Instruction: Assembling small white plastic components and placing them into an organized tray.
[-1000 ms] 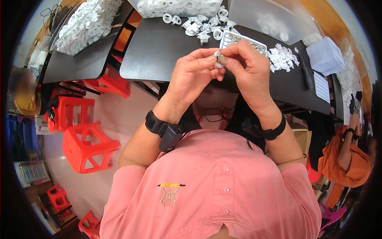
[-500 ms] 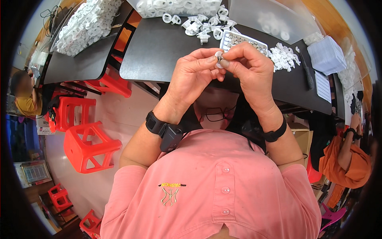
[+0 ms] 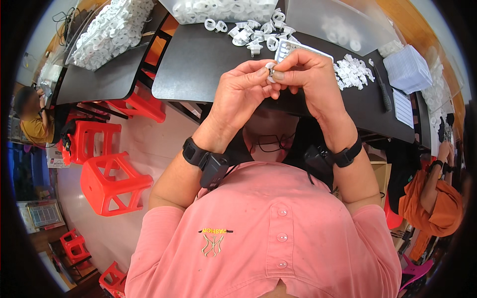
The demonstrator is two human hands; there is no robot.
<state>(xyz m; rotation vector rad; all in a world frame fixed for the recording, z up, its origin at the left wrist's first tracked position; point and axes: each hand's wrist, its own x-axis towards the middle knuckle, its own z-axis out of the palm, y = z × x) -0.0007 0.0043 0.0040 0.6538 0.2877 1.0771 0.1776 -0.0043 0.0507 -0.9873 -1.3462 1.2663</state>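
Note:
Above the near edge of the dark table, a small white round plastic part [image 3: 271,71] is pinched between my two hands. My left hand [image 3: 243,87] grips it with thumb and index finger, the other fingers curled. From the other side, my right hand [image 3: 313,77] presses thumb and index finger against the part; a small dark spot shows between the fingertips. Just behind the right hand lies a white compartment tray [image 3: 325,53], largely hidden by it. Beyond my hands sit loose white round plastic parts [image 3: 255,36]. Right of the tray is a pile of small white pieces [image 3: 353,72].
Clear bins [image 3: 198,20] of white parts stand at the back, beside a translucent bin [image 3: 318,25]. On the right are a black tool [image 3: 381,87], stacked white trays [image 3: 408,69] and a flat tray [image 3: 403,108]. Red stools [image 3: 107,184] stand left; co-workers [image 3: 432,198] sit both sides.
My right wrist has rotated, bringing the dark device on its strap further into view, and the right fingers have shifted over the part. The left hand is almost where it was.

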